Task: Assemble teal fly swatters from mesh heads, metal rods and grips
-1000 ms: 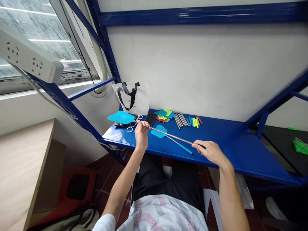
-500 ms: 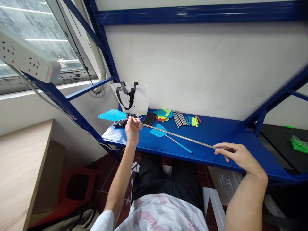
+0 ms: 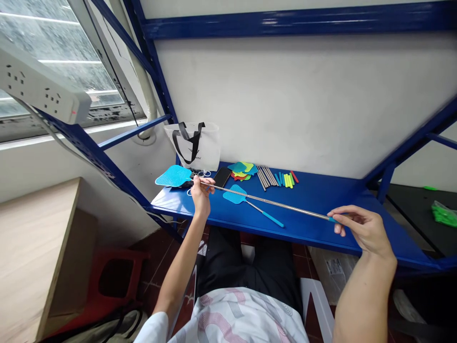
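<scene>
Stretching the blue mesh-headed fly swatter with telescopic steel rod [image 3: 271, 203] above the blue shelf's [image 3: 321, 200] front edge, left hand [image 3: 202, 192] pinching near its head, right hand [image 3: 360, 227] pinching its handle, now drawn farther right; rod looking nearly fully extended.

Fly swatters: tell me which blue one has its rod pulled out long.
The held fly swatter, stretched between left hand and right hand; the other fly swatter lies short on the shelf.

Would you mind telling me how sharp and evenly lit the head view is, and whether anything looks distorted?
Head view: soft daylight comes from the window at left; glare streaks the top beam. The left hand, right hand and extended swatter are sharp. The wide lens bends the shelf frame at the edges, and the wooden table is smeared.
</scene>
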Demonstrator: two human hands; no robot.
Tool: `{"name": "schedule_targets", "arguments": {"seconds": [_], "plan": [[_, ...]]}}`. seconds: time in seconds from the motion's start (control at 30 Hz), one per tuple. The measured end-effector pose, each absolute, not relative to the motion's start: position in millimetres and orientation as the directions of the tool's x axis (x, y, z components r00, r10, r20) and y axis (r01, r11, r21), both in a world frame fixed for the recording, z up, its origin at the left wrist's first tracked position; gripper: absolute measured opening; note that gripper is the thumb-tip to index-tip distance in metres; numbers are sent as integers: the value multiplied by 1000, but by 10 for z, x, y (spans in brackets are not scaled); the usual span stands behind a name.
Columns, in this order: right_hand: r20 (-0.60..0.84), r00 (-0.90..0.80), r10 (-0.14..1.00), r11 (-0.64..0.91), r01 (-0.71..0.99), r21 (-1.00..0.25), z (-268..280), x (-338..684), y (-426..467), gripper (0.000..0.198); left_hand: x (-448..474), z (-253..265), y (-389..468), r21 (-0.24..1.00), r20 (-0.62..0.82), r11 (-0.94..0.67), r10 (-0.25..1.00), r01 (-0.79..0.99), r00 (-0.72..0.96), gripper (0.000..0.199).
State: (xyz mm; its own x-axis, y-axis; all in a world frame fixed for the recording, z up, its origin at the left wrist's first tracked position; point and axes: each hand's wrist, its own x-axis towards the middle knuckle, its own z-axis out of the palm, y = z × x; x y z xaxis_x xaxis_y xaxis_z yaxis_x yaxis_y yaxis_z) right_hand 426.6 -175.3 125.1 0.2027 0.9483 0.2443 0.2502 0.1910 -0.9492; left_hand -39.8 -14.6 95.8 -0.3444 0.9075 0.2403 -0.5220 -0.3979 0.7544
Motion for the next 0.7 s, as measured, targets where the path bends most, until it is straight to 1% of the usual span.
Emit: {"name": "schedule_targets", "arguments": {"seconds": [0.1,0.2,0.3,0.4,0.47,0.57,0.7], "plan": [[263,190,946,218,227,-949,1256,4085,-1656,29,-318,946,-184,756,295,-440,890,-485,-347,56],[261,102,960,237,202,-950,1236,3795,-1521,28,-71,887,-294,760,316,-417,907,-498,-277,56],[276,57,959,263,172,-949,1201,3419,-1387,29,252,770,-447,784,297,-358,934,-507,-200,58],[272,-50,961,277,157,-948,1158,3068,-1305,31,504,649,-588,814,255,-268,962,-515,-97,62],[267,-99,958,281,159,-947,1127,2897,-1284,31,607,595,-669,815,223,-219,973,-537,-58,63],[266,-96,959,278,148,-949,1078,2720,-1284,31,713,569,-796,821,202,-197,978,-535,-49,64],[308,-116,944,319,94,-943,1011,2531,-1295,29,855,589,-972,822,202,-169,979,-545,1,66]]}}
